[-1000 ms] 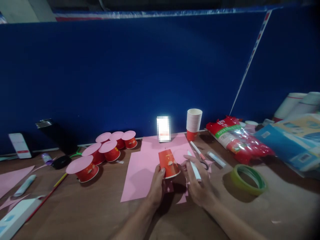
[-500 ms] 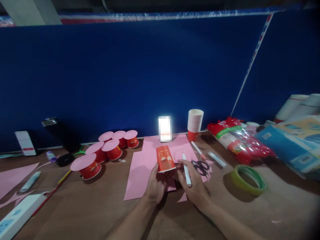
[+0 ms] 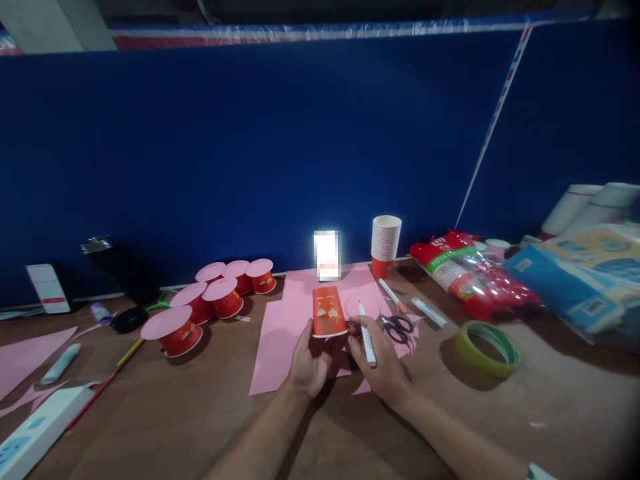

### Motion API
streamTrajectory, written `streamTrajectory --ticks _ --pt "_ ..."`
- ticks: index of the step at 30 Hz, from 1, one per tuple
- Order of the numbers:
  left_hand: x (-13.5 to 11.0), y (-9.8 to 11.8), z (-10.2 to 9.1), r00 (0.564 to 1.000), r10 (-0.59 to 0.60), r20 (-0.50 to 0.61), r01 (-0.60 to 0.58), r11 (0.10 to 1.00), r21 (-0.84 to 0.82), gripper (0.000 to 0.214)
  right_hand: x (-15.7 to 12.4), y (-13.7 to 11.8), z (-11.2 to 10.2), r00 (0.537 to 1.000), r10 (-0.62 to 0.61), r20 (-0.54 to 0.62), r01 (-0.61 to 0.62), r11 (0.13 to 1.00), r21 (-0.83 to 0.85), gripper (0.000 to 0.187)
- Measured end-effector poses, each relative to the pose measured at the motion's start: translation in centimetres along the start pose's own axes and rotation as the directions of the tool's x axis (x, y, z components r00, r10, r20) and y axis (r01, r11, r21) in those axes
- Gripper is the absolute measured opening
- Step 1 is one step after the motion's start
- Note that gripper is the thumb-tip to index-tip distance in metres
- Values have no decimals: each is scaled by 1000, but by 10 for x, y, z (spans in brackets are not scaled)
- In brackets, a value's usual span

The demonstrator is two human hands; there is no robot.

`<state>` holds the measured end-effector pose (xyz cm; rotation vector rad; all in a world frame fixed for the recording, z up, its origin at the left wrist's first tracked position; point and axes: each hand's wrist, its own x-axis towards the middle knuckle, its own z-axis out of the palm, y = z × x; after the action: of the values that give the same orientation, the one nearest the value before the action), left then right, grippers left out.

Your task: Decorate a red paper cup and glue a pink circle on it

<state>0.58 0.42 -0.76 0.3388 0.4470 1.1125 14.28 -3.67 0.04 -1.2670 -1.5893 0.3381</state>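
Closest in, the left hand (image 3: 310,357) has its grip wrapped round the rim end of a red cup (image 3: 329,312). The cup is upside down and tipped a bit, over the near right part of the pink sheet (image 3: 280,333). The right hand (image 3: 380,363) is just right of it, grip pinched on a white pen (image 3: 367,333) with the tip pointing away. Can't tell if the cup actually rests on the sheet.

Right at the sheet's right edge are black-handled scissors (image 3: 397,327), so that side is pretty crowded, with 2 more pens (image 3: 393,295) just behind them. Further right of the sheet, a green-yellow tape roll (image 3: 487,340) lies flat on the bench (image 3: 200,413).

Left of the sheet there's a bunch of 6 upturned red cups with pink discs on top (image 3: 173,330), and beyond those a black tape roll (image 3: 129,320). Way off to the near left, a white box (image 3: 30,433).

At the sheet's far edge a lit phone screen (image 3: 327,255) stands upright, with a stack of paper cups (image 3: 386,243) to its right. Right of that lies a red bag of cups (image 3: 470,277) with a green label, its writing too small to read. The gold print on the held cup isn't readable either. Behind it all is the blue partition (image 3: 250,147).
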Motion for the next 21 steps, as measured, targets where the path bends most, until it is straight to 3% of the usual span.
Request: streamTrajectory --ticks 5,12,21 --pt "-1 1 2 1000 -11 18 10 999 41 48 0 3 1 1000 -5 -13 5 1000 -20 31" --pt "-2 4 -4 987 -134 85 125 986 108 57 -2 6 4 1000 -12 -8 12 1000 13 32" --pt "-3 1 -1 997 -71 9 69 992 107 49 -2 9 9 996 -29 -84 21 996 -91 27"
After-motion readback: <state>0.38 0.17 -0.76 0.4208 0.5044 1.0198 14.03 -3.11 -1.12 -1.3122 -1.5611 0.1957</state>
